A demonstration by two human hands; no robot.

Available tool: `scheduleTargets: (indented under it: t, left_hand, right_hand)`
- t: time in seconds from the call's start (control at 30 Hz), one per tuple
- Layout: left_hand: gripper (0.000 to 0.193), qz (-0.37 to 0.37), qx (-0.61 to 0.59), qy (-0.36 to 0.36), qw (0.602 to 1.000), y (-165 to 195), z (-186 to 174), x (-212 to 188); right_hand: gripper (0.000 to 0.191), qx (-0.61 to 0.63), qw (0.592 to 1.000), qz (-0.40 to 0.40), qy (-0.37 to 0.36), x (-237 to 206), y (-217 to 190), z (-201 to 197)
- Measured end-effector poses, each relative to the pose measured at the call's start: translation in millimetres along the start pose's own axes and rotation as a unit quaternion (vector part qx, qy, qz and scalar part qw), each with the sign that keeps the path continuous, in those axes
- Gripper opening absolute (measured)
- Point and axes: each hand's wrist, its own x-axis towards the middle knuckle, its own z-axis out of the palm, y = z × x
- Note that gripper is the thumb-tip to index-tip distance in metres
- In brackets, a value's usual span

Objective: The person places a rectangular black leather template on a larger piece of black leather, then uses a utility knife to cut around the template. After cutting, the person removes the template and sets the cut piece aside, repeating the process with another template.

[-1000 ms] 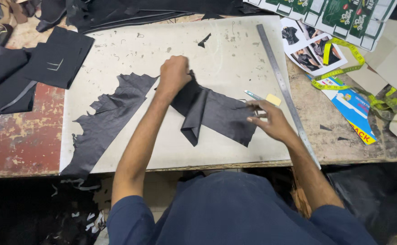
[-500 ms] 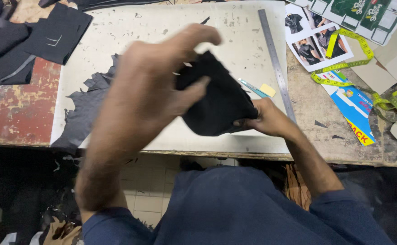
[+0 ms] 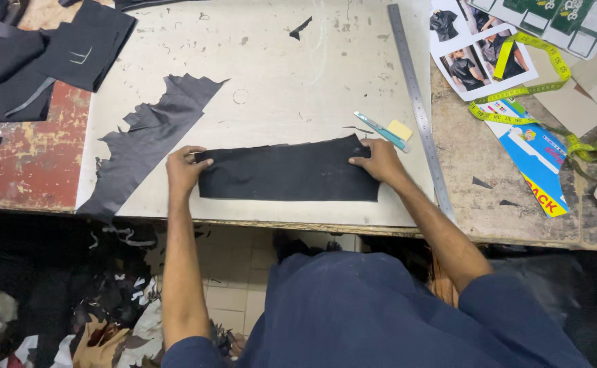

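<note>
Worn workbench (image 3: 26, 170) — pale cutting board (image 3: 278, 82), steel ruler (image 3: 418, 109), tape measure (image 3: 516, 92).

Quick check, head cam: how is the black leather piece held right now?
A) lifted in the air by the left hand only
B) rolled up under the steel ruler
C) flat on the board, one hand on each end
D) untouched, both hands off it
C: the black leather piece lies flat on the pale cutting board, with the left hand on its left end and the right hand on its right end.
</note>
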Motion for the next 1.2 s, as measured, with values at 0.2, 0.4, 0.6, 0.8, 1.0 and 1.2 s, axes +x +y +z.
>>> scheduleTargets:
  t: [0.2,0.4,0.6,0.8,1.0,1.2]
  left_hand:
    - [0.038,-0.021,-0.008,0.03,0.999,-21,17,0]
    - [0.074,-0.048,0.155,0.057,0.985,-9,20,-10]
    - [0.082,-0.022,0.311,0.109,0.944,8,25,-39]
    - [0.051,0.22,0.327,-0.001,0.919,31,129,-89]
    - [0.064,0.369,0.282,-0.217,0.858,51,232,-131]
    - [0.072,0.407,0.338,-0.261,0.808,57,243,-118]
  right_hand:
    - [0.052,0.08,0.996,-0.02,0.033,-5,20,8]
    - [0.063,0.047,0.996,0.068,0.029,-34,0,-3]
    - [0.09,-0.017,0.997,0.056,0.054,-84,-29,-15]
    - [0.067,-0.403,0.892,-0.192,0.068,-110,-24,-7]
    - [0.043,-0.177,0.965,-0.191,-0.038,-118,1,-7]
    - [0.027,-0.122,0.961,-0.236,0.075,-27,2,-7]
